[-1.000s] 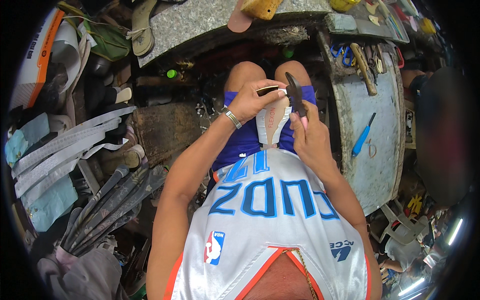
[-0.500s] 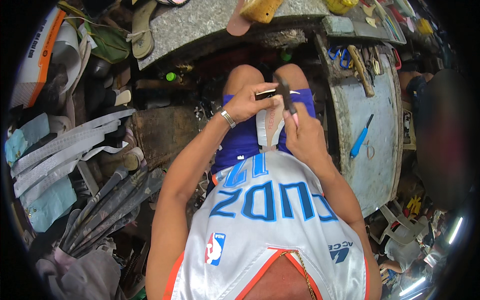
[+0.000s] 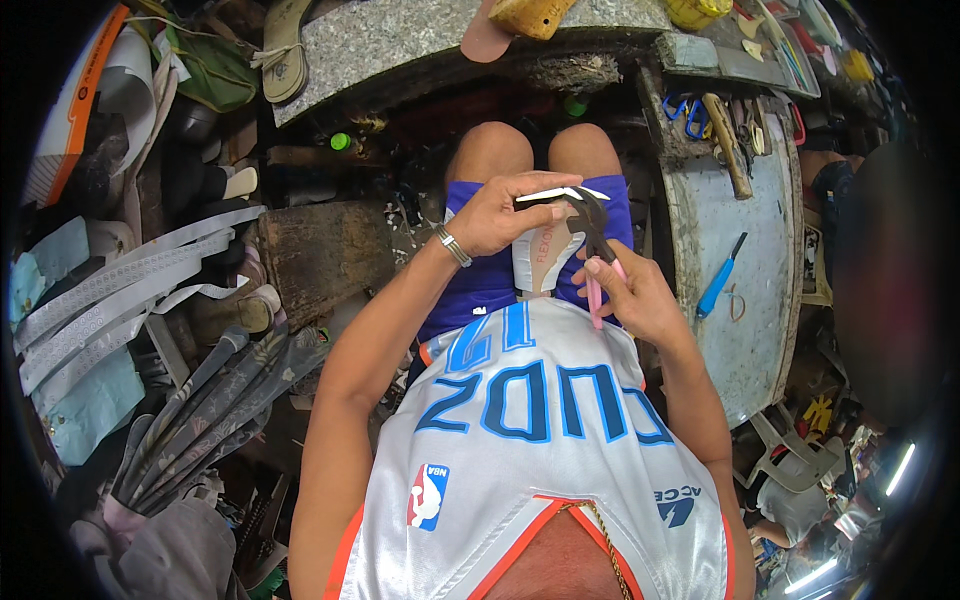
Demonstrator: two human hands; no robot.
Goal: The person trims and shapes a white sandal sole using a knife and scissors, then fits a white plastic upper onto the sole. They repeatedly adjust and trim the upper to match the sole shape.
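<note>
Across my lap lies a shoe piece (image 3: 543, 252), sole side up, with a tan insole and white material folded over its edges. My left hand (image 3: 505, 215) grips its far end, thumb on the insole and fingers along a white edge (image 3: 550, 195). My right hand (image 3: 632, 295) is closed round the pink handles of lasting pliers (image 3: 598, 235). The handles are spread apart. The dark curved jaws meet the white edge beside my left fingertips; whether they pinch it cannot be made out.
A stone-topped bench (image 3: 400, 60) stands ahead, bearing a yellow shoe last (image 3: 530, 15) and a sandal sole (image 3: 285, 55). At right a worn board (image 3: 735, 340) holds a blue-handled awl (image 3: 720, 280), a wooden-handled tool (image 3: 727, 145) and scissors (image 3: 685, 115). Patterned strips (image 3: 130, 290) pile at left.
The pliers have turned and their pink handles now spread apart in my right hand, which has moved a little nearer my body. The left hand has stayed nearly in place on the shoe piece.
</note>
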